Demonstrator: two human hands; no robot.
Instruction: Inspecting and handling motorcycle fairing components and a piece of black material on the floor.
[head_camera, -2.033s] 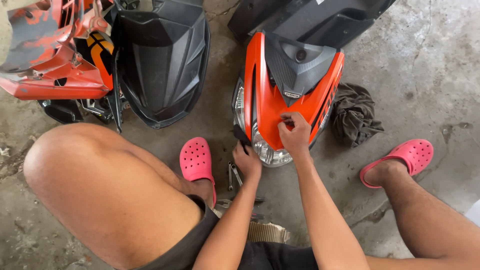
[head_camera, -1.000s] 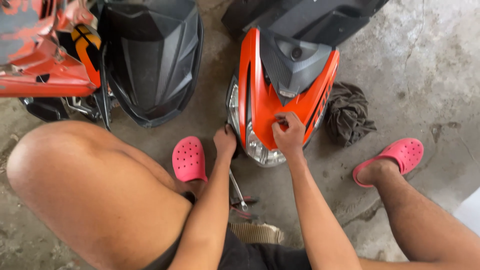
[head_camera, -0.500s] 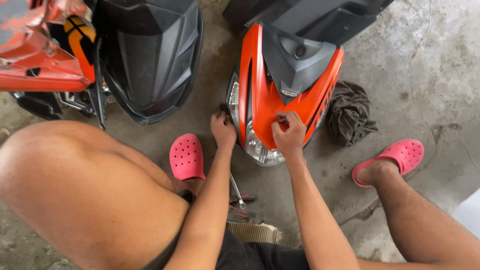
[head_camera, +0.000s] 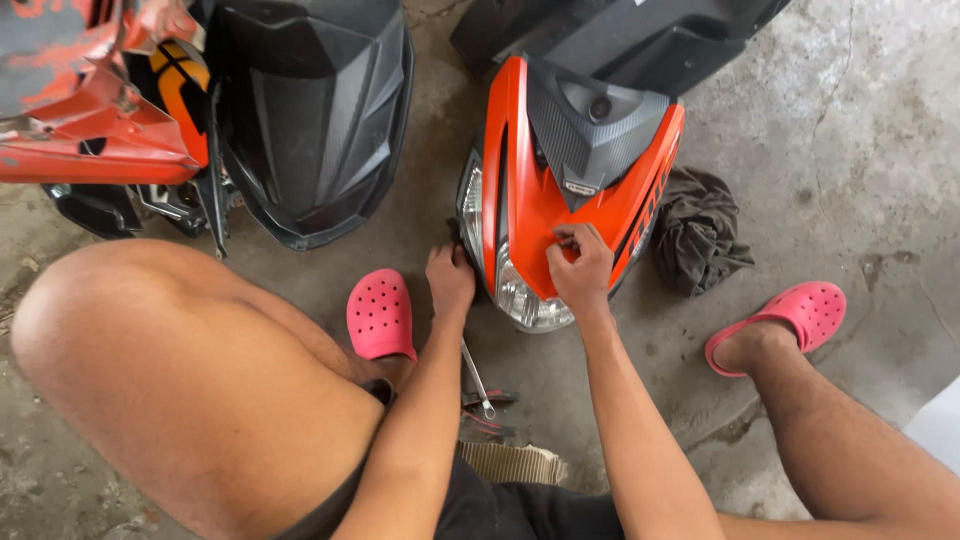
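- Two bare hands on one part: an orange scooter front cover (head_camera: 540, 215) lying on the concrete floor (head_camera: 850, 180), nose toward the person, between their knees.
- Left hand (head_camera: 450, 280) is at the cover's left edge, beside the clear headlight lens (head_camera: 525, 300). Fingers curled round the edge, gripping it; fingertips hidden behind the panel.
- Right hand (head_camera: 580, 268) rests on the orange face of the cover, just below the dark grey centre insert (head_camera: 590, 130). Thumb and forefinger pinched together on something small at the surface; too small to tell what. Other fingers folded in.
- Cover sits tilted, its top end against a black body panel (head_camera: 620, 30) at the upper edge of view.
- Left of it, apart: a large black fairing (head_camera: 310, 120), and further left a scuffed red-orange panel (head_camera: 80, 120) with black parts under it.
- Dark crumpled rag (head_camera: 700, 235) on the floor just right of the cover, touching or nearly touching its edge; cannot tell which.
- Pink clogs on both feet: left clog (head_camera: 380, 315) near the left hand, right clog (head_camera: 800, 315) well to the right.
- Thin metal tool (head_camera: 478, 380) on the floor under the left forearm, with red-handled pliers (head_camera: 490, 410) beside it, partly hidden.
- Ribbed tan strip (head_camera: 515, 465) lies near the person's dark shorts.
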